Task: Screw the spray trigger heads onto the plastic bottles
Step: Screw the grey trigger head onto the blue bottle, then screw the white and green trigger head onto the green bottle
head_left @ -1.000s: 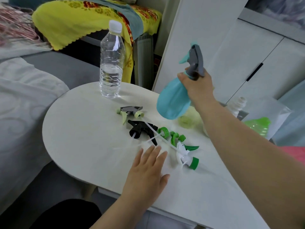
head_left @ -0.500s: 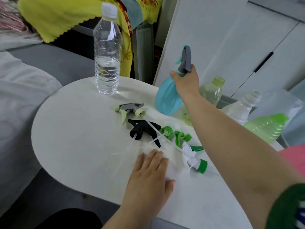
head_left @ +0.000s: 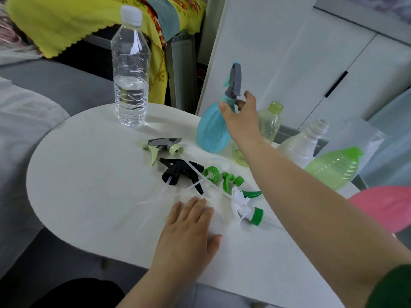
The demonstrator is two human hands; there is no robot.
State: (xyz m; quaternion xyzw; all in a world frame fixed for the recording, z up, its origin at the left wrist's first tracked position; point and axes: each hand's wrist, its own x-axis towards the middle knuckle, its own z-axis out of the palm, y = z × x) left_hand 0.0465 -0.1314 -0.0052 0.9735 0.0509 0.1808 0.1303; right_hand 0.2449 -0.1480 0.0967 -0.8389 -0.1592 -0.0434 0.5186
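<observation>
Bare room across left of round-ended white table (head_left: 77, 185). Left hand (head_left: 189, 230) flat, fingers straight, just near of loose trigger heads (head_left: 182, 172). Right hand (head_left: 241, 121) loosely spread round neck of upright blue spray bottle (head_left: 211, 132), far right; grip unclear. Water bottle (head_left: 131, 85) about half full.

So I count four loose trigger heads in the middle: grey head (head_left: 163, 143), black head (head_left: 178, 171), green head (head_left: 230, 180), white head (head_left: 241, 204). Five bottles: water bottle (head_left: 131, 85) far left, blue bottle (head_left: 210, 130) with sprayer on, then yellowish bottle (head_left: 270, 124), white bottle (head_left: 301, 145), green bottle (head_left: 333, 168) on the right.
</observation>
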